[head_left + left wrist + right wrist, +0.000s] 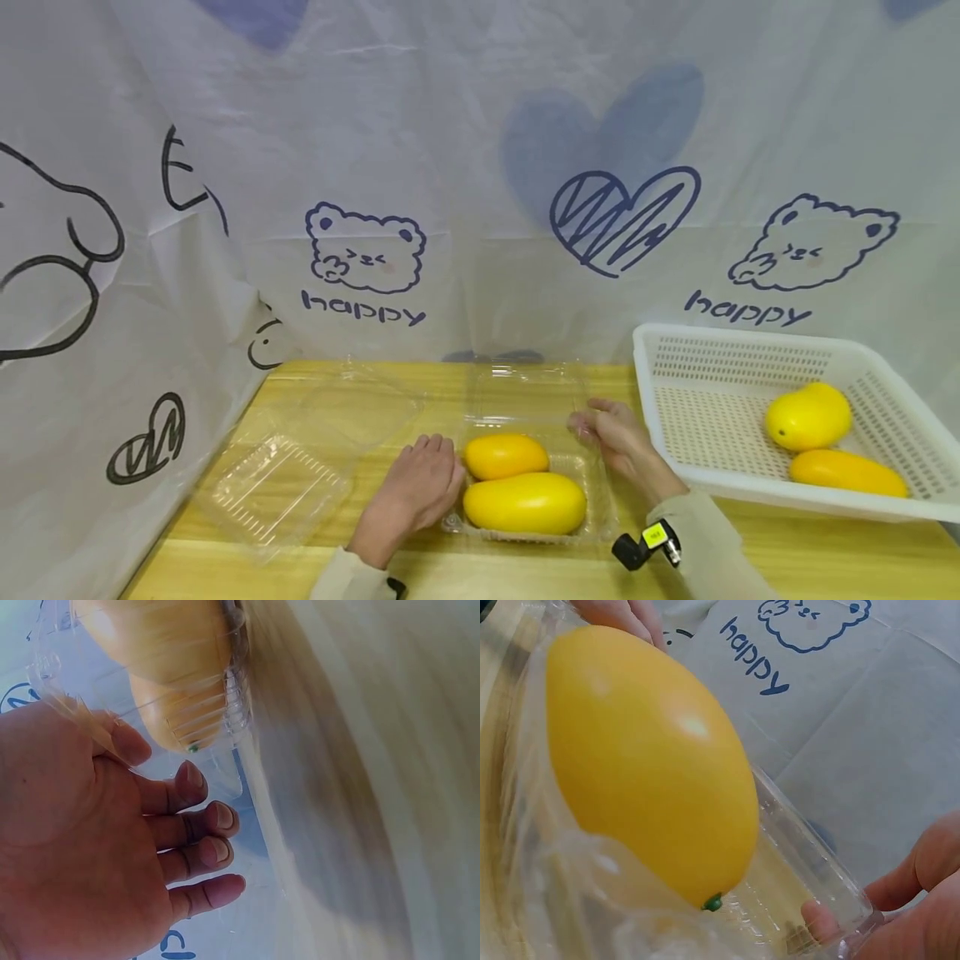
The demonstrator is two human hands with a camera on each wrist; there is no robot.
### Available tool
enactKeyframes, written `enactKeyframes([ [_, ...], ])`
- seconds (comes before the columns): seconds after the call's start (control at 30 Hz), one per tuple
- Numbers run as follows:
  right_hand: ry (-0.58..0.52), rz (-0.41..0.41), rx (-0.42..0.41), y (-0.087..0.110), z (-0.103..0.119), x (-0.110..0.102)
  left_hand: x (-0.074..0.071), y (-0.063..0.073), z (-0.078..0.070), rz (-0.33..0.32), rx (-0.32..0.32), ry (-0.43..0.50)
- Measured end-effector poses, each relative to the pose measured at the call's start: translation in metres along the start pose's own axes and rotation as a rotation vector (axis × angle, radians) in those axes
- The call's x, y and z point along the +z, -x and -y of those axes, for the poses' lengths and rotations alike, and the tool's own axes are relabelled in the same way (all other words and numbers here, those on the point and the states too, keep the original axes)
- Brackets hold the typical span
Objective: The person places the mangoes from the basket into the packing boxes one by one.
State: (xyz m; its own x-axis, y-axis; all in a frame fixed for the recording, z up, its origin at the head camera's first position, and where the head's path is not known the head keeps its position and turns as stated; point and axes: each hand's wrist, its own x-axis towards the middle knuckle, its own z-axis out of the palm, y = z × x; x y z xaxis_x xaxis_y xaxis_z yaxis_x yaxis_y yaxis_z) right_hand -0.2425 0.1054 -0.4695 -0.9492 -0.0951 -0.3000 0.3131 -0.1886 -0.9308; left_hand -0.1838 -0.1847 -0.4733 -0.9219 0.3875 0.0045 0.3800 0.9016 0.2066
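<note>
A clear plastic clamshell box (597, 500) stands on the table with its hinged lid (525, 398) raised at the back. Inside lie two mango-like fruits, an orange-yellow one (507, 457) behind and a bigger yellow one (525, 505) in front. My left hand (426, 483) is at the box's left side, its thumb (129, 742) against the plastic edge and the other fingers loosely bent. On the right, my right hand (621, 440) pinches the lid's edge between thumb and fingers. The right wrist view shows one fingertip (821, 921) through the clear plastic.
Another clear box (277, 492) sits opened on the left of the wooden table (480, 575). At the right stands a white slotted basket (712, 479) holding a yellow fruit (810, 417) and an orange-yellow one (847, 472). A printed cloth (480, 167) hangs behind.
</note>
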Motion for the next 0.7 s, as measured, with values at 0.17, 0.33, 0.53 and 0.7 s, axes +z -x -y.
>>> enactKeyframes([
  [0.17,-0.02,0.009,-0.027,0.0007,-0.0006,0.0,0.0013,-0.0002,-0.0003,0.01,-0.003,0.01],
  [0.33,0.003,-0.042,-0.068,-0.0015,0.0006,0.0032,0.0014,0.0009,-0.0001,0.007,-0.013,0.007],
  [0.53,0.103,-0.099,-0.098,-0.0025,0.0053,0.0042,0.0009,0.0002,-0.0015,-0.013,-0.011,-0.004],
  [0.7,0.24,-0.13,-0.149,-0.003,0.0081,0.0055,0.0001,0.0012,-0.0021,-0.014,-0.013,-0.001],
])
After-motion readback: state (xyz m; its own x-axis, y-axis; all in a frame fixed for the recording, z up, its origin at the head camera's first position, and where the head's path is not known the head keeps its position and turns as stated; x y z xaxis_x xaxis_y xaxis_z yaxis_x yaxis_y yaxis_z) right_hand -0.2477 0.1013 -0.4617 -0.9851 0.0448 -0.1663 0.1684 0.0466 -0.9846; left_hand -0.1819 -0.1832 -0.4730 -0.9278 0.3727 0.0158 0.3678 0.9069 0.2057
